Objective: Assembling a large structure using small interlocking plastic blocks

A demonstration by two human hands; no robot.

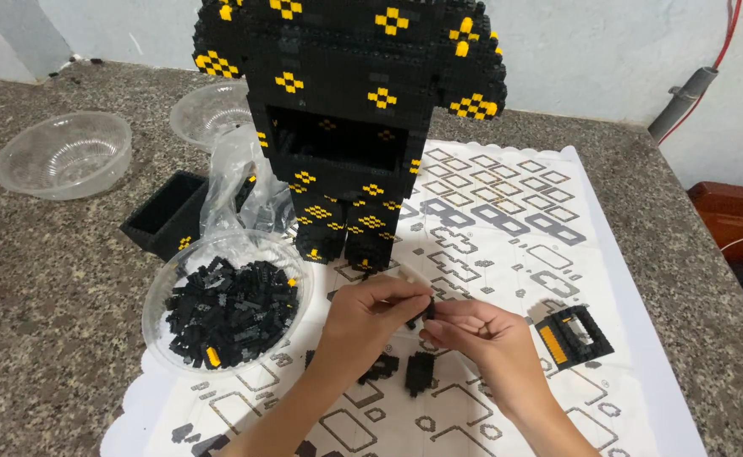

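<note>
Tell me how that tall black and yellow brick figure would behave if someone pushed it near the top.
The brick figure would probably tip: its wide upper body stands on two narrow legs. Being built from many small bricks, it is likely heavy for its size and might break apart on falling. It stands on the white patterned mat, which might slide on the stone counter.

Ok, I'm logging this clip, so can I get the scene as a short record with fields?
Surface: speckled stone counter with a white patterned mat
Left hand: pinching a small black brick piece
Right hand: fingers on the same piece
Model: tall black and yellow brick figure standing on the mat
Bowl: clear bowl of black bricks, left of the hands
Also: two empty clear bowls
</note>
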